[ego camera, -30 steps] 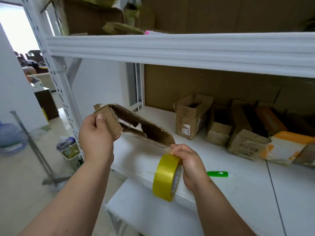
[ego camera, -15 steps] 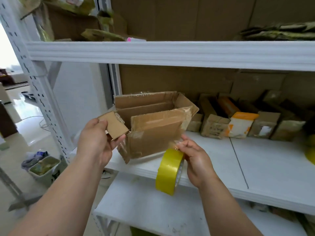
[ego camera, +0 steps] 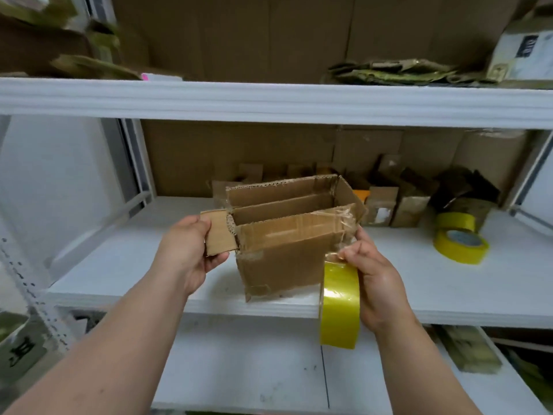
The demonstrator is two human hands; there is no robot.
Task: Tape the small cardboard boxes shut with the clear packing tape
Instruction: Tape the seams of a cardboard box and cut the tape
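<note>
An open brown cardboard box (ego camera: 284,259) hangs over the front of the white middle shelf (ego camera: 449,292), its top flaps up and old clear tape wrinkled on its right corner. My left hand (ego camera: 187,254) grips the box's left end flap (ego camera: 217,235). My right hand (ego camera: 375,277) holds a yellow-tinted roll of packing tape (ego camera: 339,304) on edge just right of the box, fingers pinching the loose tape end near the box's right corner.
Two more tape rolls (ego camera: 460,239) lie stacked on the shelf at right. Several small cardboard boxes (ego camera: 398,205) line the back of the shelf. An upper shelf beam (ego camera: 269,100) runs overhead, and a lower white shelf (ego camera: 239,369) sits below.
The view has swung right and the box has turned from a flattened sheet shape to an upright open box over the shelf. Both hands keep their holds; the tape roll moved right with the box.
</note>
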